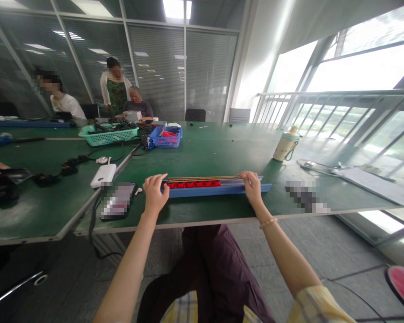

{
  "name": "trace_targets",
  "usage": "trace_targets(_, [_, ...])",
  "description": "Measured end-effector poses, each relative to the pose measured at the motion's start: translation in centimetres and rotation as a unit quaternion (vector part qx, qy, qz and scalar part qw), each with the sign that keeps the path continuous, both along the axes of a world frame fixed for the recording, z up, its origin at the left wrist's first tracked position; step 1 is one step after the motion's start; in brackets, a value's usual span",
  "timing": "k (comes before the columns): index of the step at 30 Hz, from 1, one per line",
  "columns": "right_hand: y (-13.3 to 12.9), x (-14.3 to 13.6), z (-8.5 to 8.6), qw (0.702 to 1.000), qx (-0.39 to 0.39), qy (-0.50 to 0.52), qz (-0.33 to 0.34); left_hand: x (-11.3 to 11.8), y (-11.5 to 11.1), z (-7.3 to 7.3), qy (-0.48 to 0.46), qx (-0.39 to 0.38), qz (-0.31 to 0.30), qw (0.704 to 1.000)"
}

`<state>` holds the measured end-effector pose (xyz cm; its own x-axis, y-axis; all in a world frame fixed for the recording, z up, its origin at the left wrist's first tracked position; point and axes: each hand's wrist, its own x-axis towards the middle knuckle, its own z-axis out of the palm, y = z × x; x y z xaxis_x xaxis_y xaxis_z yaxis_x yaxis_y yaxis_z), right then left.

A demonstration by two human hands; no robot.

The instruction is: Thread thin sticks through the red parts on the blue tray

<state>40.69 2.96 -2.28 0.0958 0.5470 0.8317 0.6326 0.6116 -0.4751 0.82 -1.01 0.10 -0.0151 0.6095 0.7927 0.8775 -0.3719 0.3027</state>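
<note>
A long, narrow blue case (202,192) lies lengthwise near the table's front edge. A row of small red pieces (193,184) sits in its left and middle part. Along the far side run several thin tan sticks (205,179), spanning from one hand to the other. My left hand (156,190) is curled at the left end, thumb and forefinger about the stick ends. At the other end of the sticks, my right hand (251,183) is pinched, short of the case's right end. The exact fingertip contacts are too small to make out.
Left of the case lie a phone (118,202) and a white device (103,175). Farther back stand a green basket (109,137) and a blue basket (165,141). A bottle (285,146) and a blurred dark object (303,195) are at right. Other people are across the table.
</note>
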Motion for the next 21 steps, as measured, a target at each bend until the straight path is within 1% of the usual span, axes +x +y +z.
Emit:
trace_targets(4, [-0.11, -0.05, 0.09, 1.000, -0.003, -0.001, -0.002, 0.04, -0.11, 0.10, 0.008, -0.006, 0.002, 1.000])
trace_targets(10, [-0.27, -0.19, 0.28, 0.999, -0.030, 0.000, -0.011, 0.17, -0.29, 0.22, 0.014, -0.012, 0.002, 1.000])
trace_targets(21, [-0.27, -0.16, 0.28, 1.000, -0.026, 0.006, -0.001, 0.23, -0.27, 0.25, 0.008, -0.005, 0.003, 1.000])
